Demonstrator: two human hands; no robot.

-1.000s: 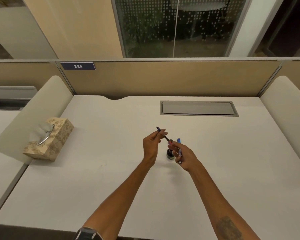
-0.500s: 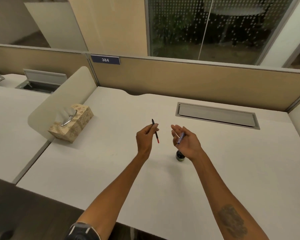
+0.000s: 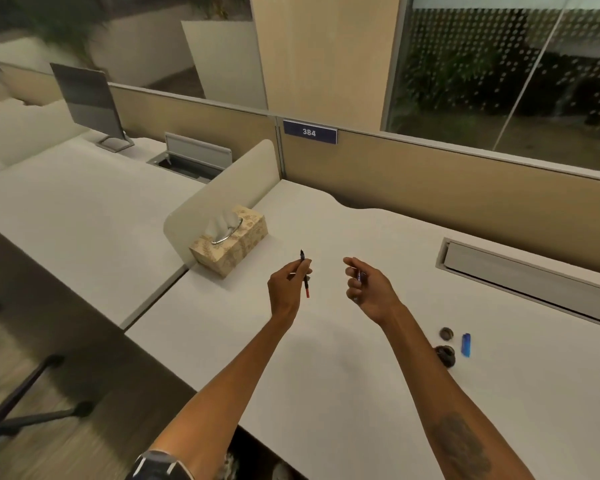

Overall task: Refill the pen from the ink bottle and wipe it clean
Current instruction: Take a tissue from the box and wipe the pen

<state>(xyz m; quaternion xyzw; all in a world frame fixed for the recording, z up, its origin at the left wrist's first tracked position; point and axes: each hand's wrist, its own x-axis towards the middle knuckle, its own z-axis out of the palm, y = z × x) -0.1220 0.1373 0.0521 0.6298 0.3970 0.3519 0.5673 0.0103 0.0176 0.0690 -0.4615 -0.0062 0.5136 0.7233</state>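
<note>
My left hand (image 3: 289, 285) pinches a thin dark pen refill (image 3: 305, 274) with a red lower end, held nearly upright above the desk. My right hand (image 3: 368, 289) is curled around the bluish pen barrel (image 3: 361, 276), mostly hidden by the fingers. The small dark ink bottle (image 3: 445, 355) stands on the white desk (image 3: 326, 375) to the right of my right forearm. Its round dark cap (image 3: 446, 333) lies just behind it. A blue pen cap (image 3: 466, 344) lies next to the bottle. A patterned tissue box (image 3: 229, 242) sits ahead and left of my left hand.
A beige divider (image 3: 219, 199) stands left of the tissue box. A grey cable hatch (image 3: 520, 275) is set in the desk at the back right. The neighbouring desk holds a monitor (image 3: 87, 98). An office chair base (image 3: 21, 403) is at the lower left.
The view has swung left. Both hands moved away from the ink bottle toward the tissue box, carrying the refill and the barrel. The bottle's cap and the blue pen cap have come into view.
</note>
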